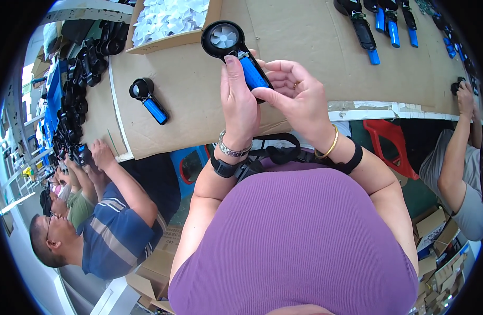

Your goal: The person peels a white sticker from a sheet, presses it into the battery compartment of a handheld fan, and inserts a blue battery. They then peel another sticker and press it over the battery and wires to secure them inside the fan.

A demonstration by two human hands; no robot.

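A black handheld fan (211,48) with pale grey blades is held up over the cardboard-covered table edge, its round head tilted to the upper left. Its handle stands open and shows a blue cylindrical battery (254,72) and some small parts above it. My left hand (238,107) grips the handle from the left, thumb along its side. At the handle's lower end, my right hand (308,105) has its thumb against the battery and its fingers curled round the far side. Those fingertips are partly hidden. A second, similar fan (149,101) lies on the table to the left.
A cardboard box (170,42) of small white pieces stands at the far left. Several fans with blue batteries (363,34) lie at the far right. Black parts (86,65) are piled along the left. Co-workers sit on both sides, near a red stool (391,144).
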